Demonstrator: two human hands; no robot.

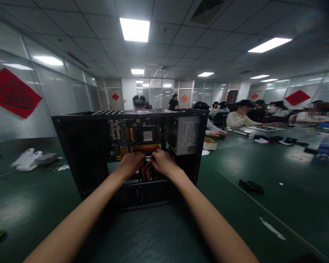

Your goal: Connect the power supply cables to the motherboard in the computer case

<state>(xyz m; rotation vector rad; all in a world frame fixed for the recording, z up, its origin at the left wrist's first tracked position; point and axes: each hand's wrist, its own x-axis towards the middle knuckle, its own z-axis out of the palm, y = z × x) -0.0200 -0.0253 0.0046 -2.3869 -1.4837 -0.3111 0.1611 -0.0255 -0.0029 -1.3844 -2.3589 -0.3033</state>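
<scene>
A black computer case (84,146) stands on the table before me with its open side facing me. Inside it are a motherboard (126,128) and, at the upper right, a power supply (185,137) with a label and a fan. My left hand (131,163) and my right hand (165,162) reach into the case, fingers curled, at the two ends of an orange-and-red strip (146,147) by the board's lower edge. Whether they grip it is hidden by the fingers. Red and dark cables (147,170) hang between the hands.
On the left lie a white plastic bag (27,159) and a grey box (46,158). To the right are a small carton (210,143), a black cloth-like item (251,186) and a paper scrap (272,228). Several people sit around the green table (230,219).
</scene>
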